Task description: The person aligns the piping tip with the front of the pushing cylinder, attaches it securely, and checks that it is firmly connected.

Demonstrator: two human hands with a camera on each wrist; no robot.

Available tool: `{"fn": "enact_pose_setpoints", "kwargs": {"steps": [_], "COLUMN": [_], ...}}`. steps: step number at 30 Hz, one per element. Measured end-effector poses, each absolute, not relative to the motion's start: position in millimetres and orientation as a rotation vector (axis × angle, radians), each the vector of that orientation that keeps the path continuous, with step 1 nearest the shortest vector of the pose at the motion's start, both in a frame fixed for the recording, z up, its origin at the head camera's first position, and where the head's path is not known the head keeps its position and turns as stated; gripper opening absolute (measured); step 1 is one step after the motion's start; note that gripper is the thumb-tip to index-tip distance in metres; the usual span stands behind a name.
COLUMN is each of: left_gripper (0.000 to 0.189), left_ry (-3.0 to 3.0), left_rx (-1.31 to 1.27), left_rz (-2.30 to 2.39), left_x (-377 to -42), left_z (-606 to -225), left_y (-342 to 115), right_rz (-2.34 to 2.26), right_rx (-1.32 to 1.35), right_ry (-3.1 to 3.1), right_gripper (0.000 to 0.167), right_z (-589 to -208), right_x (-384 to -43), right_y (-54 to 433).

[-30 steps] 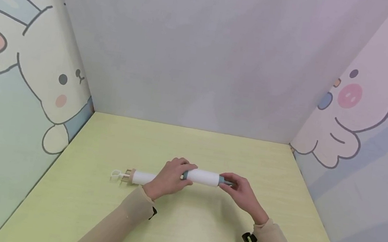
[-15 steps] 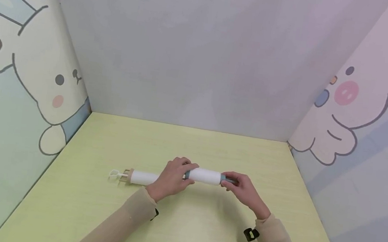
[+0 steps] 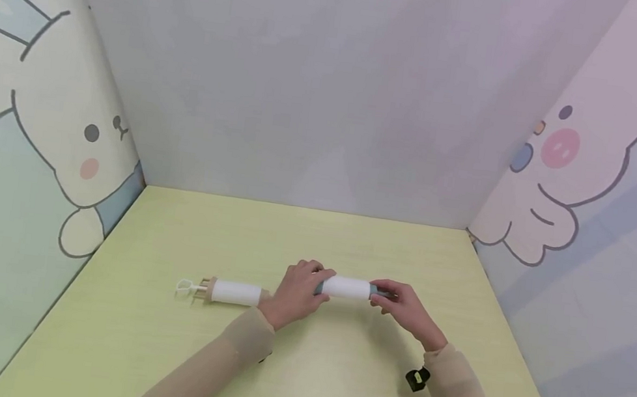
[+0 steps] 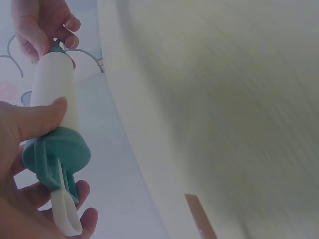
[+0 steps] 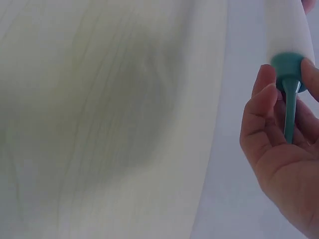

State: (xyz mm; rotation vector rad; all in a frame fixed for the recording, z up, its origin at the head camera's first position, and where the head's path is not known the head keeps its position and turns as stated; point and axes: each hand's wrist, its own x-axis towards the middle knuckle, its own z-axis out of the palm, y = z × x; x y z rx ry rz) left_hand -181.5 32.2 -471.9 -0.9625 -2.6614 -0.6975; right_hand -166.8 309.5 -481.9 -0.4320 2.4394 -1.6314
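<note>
Both hands hold a large syringe [image 3: 346,287] with a white barrel, teal ends and a thin teal nozzle, raised over the table. My left hand [image 3: 298,292] grips its flanged end. In the left wrist view the thumb lies along the barrel, and a teal flange [image 4: 62,154] and white ring handle [image 4: 66,213] show beside the fingers. At the other end, my right hand [image 3: 403,309] curls round the teal end cap [image 5: 288,64], with the nozzle [image 5: 289,112] running between its fingers. Left of the left hand lies a second syringe [image 3: 235,292], white with beige ends.
The pale yellow table [image 3: 291,235] is bounded by a plain grey back wall [image 3: 318,94]. A side wall with a rabbit drawing [image 3: 63,110] stands at left, and one with a pink-cheeked cartoon animal [image 3: 585,137] at right.
Both hands have shifted slightly right with the syringe, relative to the second syringe, whose near end now shows more. The hold on both ends stays the same.
</note>
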Motion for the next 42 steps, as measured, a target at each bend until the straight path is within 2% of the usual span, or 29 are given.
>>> {"fn": "enact_pose_setpoints", "kwargs": {"steps": [8, 20, 42], "left_gripper": [0.048, 0.046, 0.047], "left_ry": [-2.676, -2.748, -2.765], "left_rx": [-0.997, -1.001, -0.988], "left_rz": [-0.603, -0.628, -0.693], "left_x": [-190, -189, -188], "left_z": [-497, -510, -523], "left_y": [53, 64, 65], "right_rz": [-1.54, -1.59, -1.585], "right_rx": [-0.337, -0.23, -0.201], "right_ry": [2.437, 2.443, 2.437], "right_gripper": [0.035, 0.037, 0.037], "right_z": [-468, -519, -528], "right_x": [-161, -173, -169], "right_y": [312, 333, 335]}}
